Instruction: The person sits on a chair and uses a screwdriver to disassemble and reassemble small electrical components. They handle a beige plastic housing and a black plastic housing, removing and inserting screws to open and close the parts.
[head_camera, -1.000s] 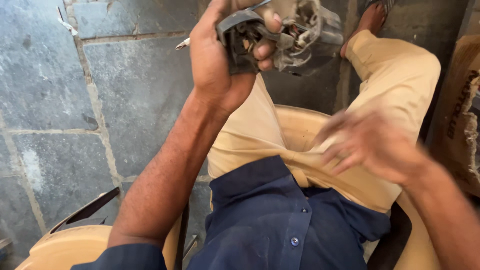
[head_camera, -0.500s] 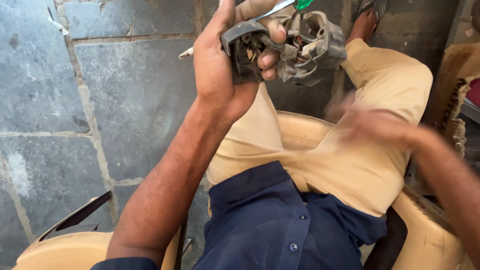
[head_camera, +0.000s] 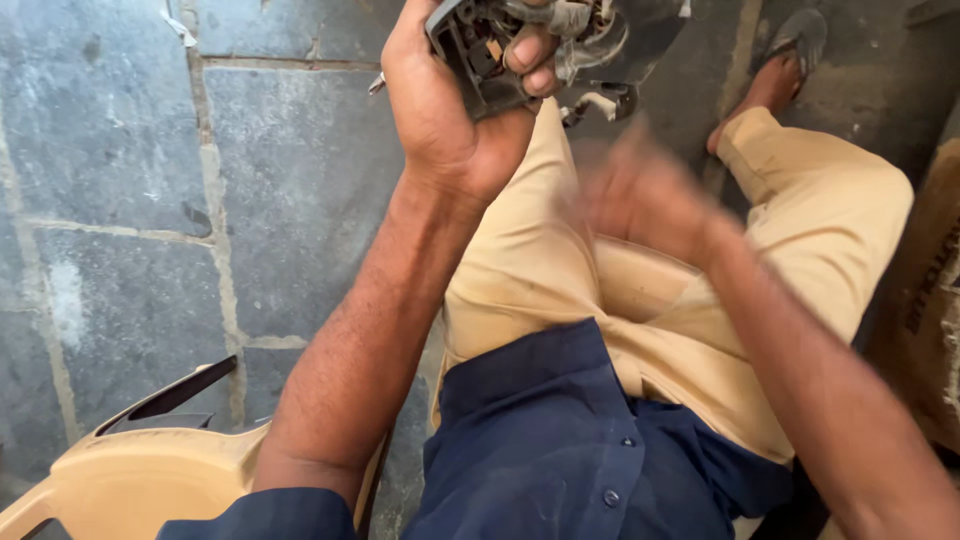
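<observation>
A grey, dirty machine part made of metal and plastic (head_camera: 540, 45) is being held up by the left hand (head_camera: 450, 110). It is being gripped tightly, with the thumb pressed on its front. The part is being held above the knee of the tan cloth trousers (head_camera: 520, 250), and its top is being cut off by the edge of the view. The right hand (head_camera: 640, 195) is being shown as a blur just to the right of the part and lower down, over the trousers. Whether it is open or closed cannot be told. Below the part, a dark blue buttoned shirt (head_camera: 560, 450) is being worn. To the left of the part, grey stone floor tiles (head_camera: 130, 150) are being shown, and a cream plastic chair (head_camera: 130, 480) is being sat on.
</observation>
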